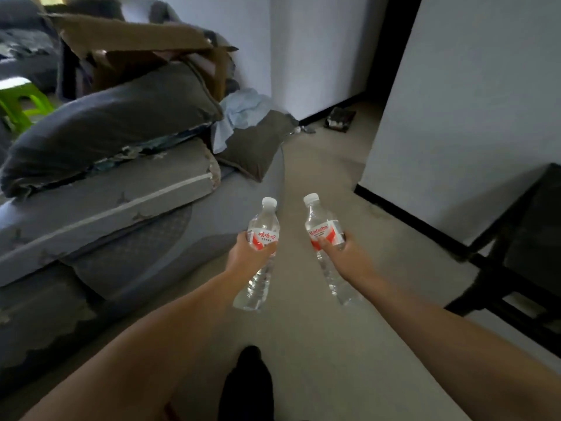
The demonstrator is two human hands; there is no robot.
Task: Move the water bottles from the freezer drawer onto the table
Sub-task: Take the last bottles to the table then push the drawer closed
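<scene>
My left hand (249, 253) grips a clear water bottle (263, 221) with a white cap and a red-and-white label, holding it around the label. My right hand (343, 252) grips a second clear water bottle (320, 218) of the same kind, also around its label. Both bottles point away from me, caps forward, held side by side above the floor. No freezer drawer is in view. A dark table (528, 226) shows at the right edge, to the right of my right hand.
A grey sofa (91, 214) piled with cushions and a torn cardboard box (136, 41) fills the left. A green stool (21, 101) stands far left. A white wall (455, 117) rises at the right. Beige floor (318, 165) runs ahead between them, with small clutter (338, 118) at the far end.
</scene>
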